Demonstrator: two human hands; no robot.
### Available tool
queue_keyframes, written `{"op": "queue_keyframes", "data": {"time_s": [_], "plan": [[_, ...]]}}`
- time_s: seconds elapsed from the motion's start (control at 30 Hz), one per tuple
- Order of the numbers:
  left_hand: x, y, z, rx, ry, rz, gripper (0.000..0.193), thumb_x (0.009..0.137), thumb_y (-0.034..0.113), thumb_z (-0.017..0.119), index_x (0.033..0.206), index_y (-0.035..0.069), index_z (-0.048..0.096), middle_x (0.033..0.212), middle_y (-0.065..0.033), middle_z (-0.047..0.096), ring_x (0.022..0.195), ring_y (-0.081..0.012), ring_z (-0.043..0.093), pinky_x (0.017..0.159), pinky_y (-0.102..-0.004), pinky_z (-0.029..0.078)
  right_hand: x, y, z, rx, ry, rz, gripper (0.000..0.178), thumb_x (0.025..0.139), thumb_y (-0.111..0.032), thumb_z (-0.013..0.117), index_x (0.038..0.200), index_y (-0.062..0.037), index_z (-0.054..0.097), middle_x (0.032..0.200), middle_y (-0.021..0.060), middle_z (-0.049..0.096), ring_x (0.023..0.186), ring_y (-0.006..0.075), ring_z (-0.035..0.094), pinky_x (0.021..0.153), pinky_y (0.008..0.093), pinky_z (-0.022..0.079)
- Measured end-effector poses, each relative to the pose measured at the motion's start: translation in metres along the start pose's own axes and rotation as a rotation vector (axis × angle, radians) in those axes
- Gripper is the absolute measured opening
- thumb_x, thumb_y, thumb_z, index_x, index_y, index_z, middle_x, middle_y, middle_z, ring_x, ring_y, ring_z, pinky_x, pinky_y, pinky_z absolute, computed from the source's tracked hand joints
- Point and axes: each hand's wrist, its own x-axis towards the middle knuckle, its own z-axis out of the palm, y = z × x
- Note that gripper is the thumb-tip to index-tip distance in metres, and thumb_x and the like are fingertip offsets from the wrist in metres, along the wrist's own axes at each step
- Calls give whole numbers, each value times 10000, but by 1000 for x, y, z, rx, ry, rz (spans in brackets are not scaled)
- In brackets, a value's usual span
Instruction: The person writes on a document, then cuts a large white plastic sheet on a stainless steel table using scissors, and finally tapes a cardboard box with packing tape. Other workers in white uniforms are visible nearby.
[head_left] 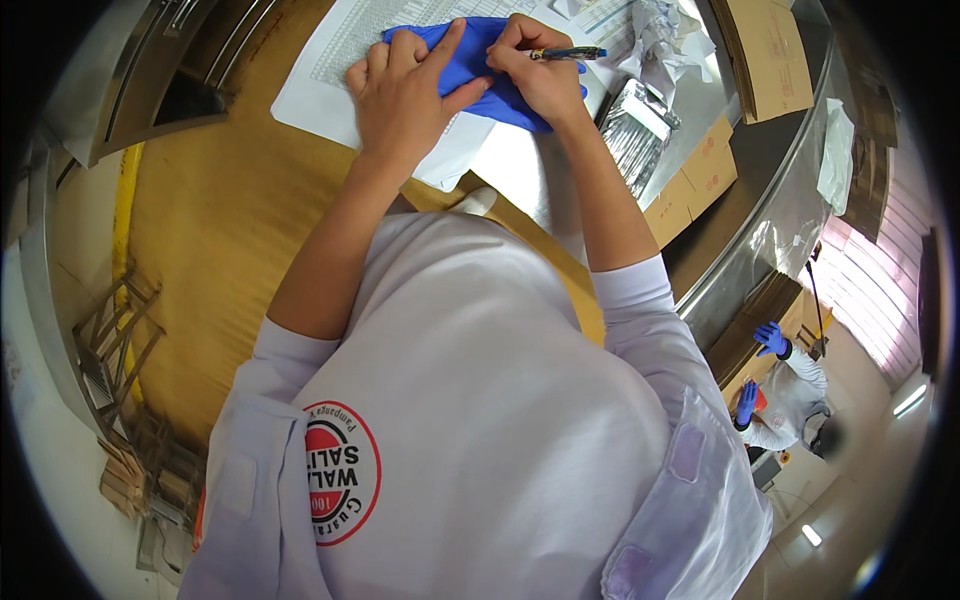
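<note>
White shirt [480,370]: closest to the view, filling the lower middle.
Left hand [405,105]: bare, empty, palm down; fingers lie over the blue glove's left part, thumb spread away from the index finger and reaching right.
Right hand [545,85]: bare, closed narrowly on a pen, over the glove's right part.
Pen [575,53]: long axis nearly left to right, rear end out to the right; the point is hidden by the fingers — whether it touches the glove, I cannot tell.
Blue glove [468,65]: beneath both hands, lying flat, longer across than deep, slanting down to the right; one or several, unclear.
Paper sheets [310,105]: beneath and left of the glove.
Wrapped package [640,135]: just right of the right hand.
Cardboard [692,182]: beyond that package.
Co-worker [795,390]: far right, well apart, blue-gloved.
</note>
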Motion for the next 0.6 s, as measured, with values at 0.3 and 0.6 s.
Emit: {"op": "queue_keyframes", "data": {"time_s": [0.3,0.6], "plan": [[-1,1,-3,10,-37,-23,633,763,559,706,1343,346,570,924,31,475,923,-171,449,837,-383,264,0,3,6,-31,23,-14,123,752,-58,669,689,-28,567,667,4,603,655,72,546,616,237,437],[-1,1,-1,-7,-31,-29,619,764,563,703,1330,344,583,920,30,484,916,-170,452,843,-382,262,-1,3,6,-52,49,33,169,726,-92,687,647,-42,546,618,-20,561,594,60,490,543,242,394]]}}
